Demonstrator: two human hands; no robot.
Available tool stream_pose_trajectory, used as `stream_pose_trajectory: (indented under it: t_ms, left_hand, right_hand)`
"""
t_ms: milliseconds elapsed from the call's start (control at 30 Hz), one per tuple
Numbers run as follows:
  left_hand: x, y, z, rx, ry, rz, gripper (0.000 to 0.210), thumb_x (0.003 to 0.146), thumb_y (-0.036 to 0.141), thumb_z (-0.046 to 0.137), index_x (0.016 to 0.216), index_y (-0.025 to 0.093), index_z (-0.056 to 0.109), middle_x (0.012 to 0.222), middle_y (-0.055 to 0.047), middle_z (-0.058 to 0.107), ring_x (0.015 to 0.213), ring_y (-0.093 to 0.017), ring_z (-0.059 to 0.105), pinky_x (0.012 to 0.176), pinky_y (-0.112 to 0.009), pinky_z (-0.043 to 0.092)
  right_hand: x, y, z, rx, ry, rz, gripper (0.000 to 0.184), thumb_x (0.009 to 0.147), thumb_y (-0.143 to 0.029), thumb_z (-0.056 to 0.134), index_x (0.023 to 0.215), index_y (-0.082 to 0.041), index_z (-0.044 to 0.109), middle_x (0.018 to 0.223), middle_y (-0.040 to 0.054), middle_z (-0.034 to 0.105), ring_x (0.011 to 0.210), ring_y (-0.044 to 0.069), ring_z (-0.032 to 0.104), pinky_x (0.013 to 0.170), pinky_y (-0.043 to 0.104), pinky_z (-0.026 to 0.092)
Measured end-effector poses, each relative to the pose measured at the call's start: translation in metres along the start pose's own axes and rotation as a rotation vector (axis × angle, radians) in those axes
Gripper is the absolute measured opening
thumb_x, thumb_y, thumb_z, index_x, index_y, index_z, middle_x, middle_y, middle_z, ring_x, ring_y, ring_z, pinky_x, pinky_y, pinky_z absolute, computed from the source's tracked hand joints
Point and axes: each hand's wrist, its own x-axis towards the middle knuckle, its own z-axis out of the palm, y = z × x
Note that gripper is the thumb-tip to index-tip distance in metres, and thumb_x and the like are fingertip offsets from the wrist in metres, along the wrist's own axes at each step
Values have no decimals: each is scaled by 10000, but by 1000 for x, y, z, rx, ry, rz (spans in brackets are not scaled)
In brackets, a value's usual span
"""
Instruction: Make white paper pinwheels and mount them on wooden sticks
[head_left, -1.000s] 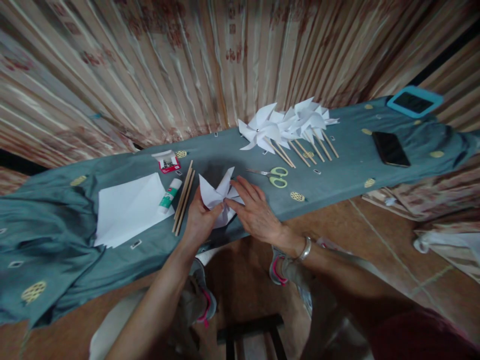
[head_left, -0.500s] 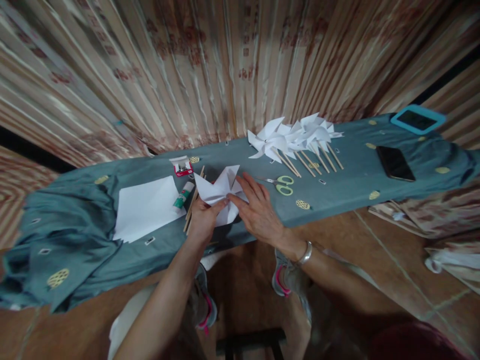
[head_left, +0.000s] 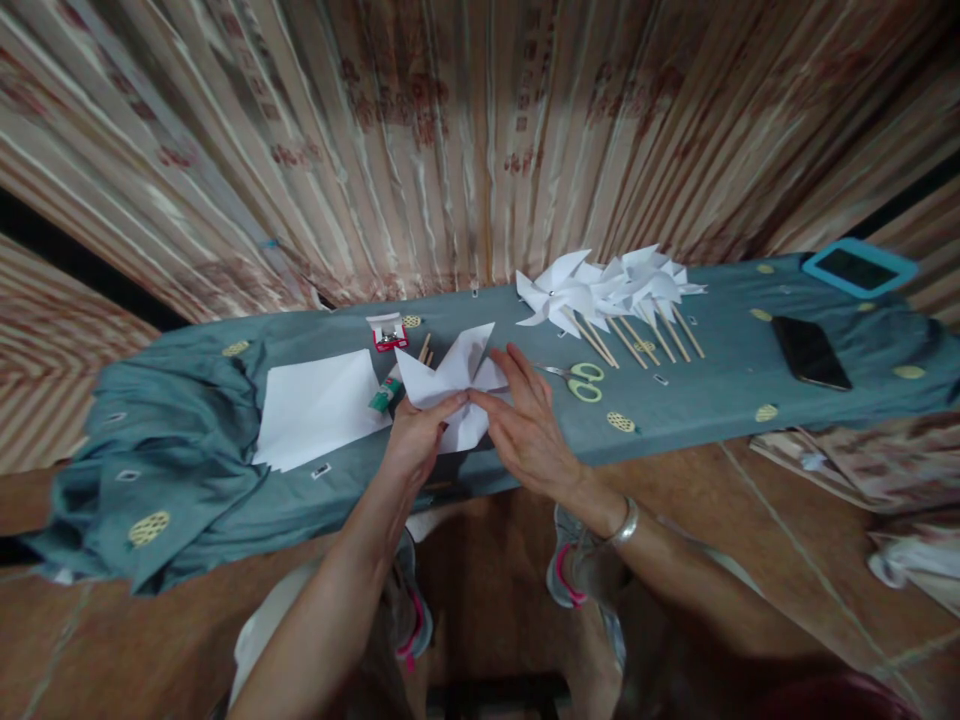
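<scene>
A folded white paper pinwheel (head_left: 454, 375) is held between both hands above the cloth. My left hand (head_left: 416, 430) grips its lower left side, the thumb pressed near the centre. From the right, my right hand (head_left: 529, 430) meets that thumb at the centre with its own, its other fingers stretched along the pinwheel's right side. Both hands are closed on the paper. Behind the pinwheel, a green and white glue stick (head_left: 386, 393) and some wooden sticks (head_left: 425, 352) are partly hidden.
White paper sheets (head_left: 319, 410) lie left on the green cloth (head_left: 480, 310). A small red box (head_left: 390, 335) stands behind. Green-handled scissors (head_left: 581, 382), several finished pinwheels (head_left: 559, 292), a black phone (head_left: 810, 352) and a blue-framed device (head_left: 860, 268) are on the right.
The view has shifted, so the table's things sit a little further right and mostly lower. Both hands still hold the pinwheel at its centre; the glue stick and sticks are more covered.
</scene>
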Motion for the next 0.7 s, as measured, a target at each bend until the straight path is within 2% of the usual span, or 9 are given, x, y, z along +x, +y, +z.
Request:
stream_pose_trajectory:
  t_ms: [367, 533, 700]
  left_hand:
    - [2, 0, 0, -57, 1, 48, 417, 465, 245, 877, 832, 126, 719, 803, -63, 763, 820, -224, 707, 814, -345, 543]
    - [3, 1, 1, -79, -21, 53, 379, 461, 212, 879, 790, 116, 717, 775, -66, 757, 759, -208, 701, 775, -342, 542]
    - [6, 0, -3, -31, 10, 98, 336, 453, 192, 873, 736, 123, 707, 724, -28, 739, 663, -152, 664, 727, -294, 527]
  right_hand:
    - [10, -4, 1, 83, 63, 91, 363, 880, -102, 420, 1088, -229, 689, 1549, 53, 316, 1484, 262, 152, 1151, 517, 254]
    - [14, -2, 5, 115, 50, 140, 338, 885, -123, 438, 1074, -227, 698, 1561, 43, 303, 1488, 272, 141, 1160, 516, 237]
    - [19, -4, 8, 245, 118, 184, 329, 878, -128, 437, 984, -251, 724, 1523, 9, 376, 1482, 253, 175, 1177, 503, 209]
